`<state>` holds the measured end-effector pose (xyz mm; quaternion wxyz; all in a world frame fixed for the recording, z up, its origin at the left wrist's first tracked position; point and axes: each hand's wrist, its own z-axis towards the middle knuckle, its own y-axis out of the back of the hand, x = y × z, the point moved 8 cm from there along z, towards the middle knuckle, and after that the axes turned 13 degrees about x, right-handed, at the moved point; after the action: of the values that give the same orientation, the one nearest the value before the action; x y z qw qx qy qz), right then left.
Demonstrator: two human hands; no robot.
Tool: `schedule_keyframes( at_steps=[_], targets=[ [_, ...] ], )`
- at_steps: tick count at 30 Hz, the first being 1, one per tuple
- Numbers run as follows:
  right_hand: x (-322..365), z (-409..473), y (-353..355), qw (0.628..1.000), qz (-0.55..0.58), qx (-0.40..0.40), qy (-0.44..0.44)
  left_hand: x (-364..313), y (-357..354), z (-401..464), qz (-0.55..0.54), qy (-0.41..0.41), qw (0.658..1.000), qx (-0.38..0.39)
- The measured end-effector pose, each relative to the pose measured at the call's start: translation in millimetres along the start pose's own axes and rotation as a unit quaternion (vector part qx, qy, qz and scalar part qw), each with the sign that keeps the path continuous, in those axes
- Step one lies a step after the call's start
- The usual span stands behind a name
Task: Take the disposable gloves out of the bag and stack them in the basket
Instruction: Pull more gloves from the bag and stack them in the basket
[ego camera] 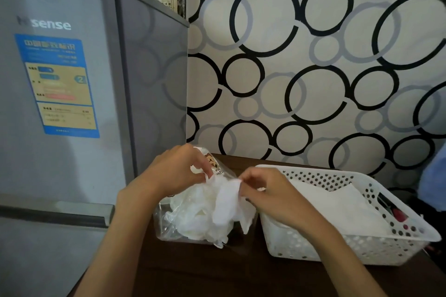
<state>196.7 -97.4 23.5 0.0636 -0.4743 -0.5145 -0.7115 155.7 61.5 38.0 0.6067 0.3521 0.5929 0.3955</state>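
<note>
Fingertips of both hands pinch one thin white glove (226, 198) above the bag.

Left hand (176, 171) and right hand (268, 190) each nip its top edge at lower centre of the frame, fingers curled; below hangs a crumpled bunch of gloves (205, 222) spilling from the clear bag (164, 222) on the dark table (217, 272). Just right, the white perforated basket (376, 246) holds flat white sheets (337, 210); a grey fridge (60, 79) fills the left.

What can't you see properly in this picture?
- Head view: how many gloves remain in the bag; they are bunched together.
- Dark and red things behind the basket; its wall hides them.
- Small print on the fridge sticker; blurred.
</note>
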Motion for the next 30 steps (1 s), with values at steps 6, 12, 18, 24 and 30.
schedule_keyframes(
  at_steps=[6,12,18,24,30],
  targets=[
    [-7.8,-2.2,15.7,0.997,0.066,-0.024,-0.017,-3.5,-5.7,0.5,-0.022,-0.025,0.998,0.043],
    [1.2,-3.6,10.9,0.998,0.057,0.015,0.01,-43.6,3.0,-10.7,-0.16,-0.095,0.981,0.052],
    [3.3,-9.9,23.2,0.999,0.032,0.005,0.001,-47.0,-13.3,-1.2,-0.099,-0.067,0.991,0.055],
    [8.4,-10.8,4.6,1.0,0.015,0.003,-0.026,-46.8,13.1,-7.3,-0.173,-0.08,0.98,-0.05],
    [11.6,-25.1,48.6,0.994,0.072,-0.077,0.013,-32.7,22.0,-10.4,-0.263,-0.065,0.96,-0.067]
  ],
)
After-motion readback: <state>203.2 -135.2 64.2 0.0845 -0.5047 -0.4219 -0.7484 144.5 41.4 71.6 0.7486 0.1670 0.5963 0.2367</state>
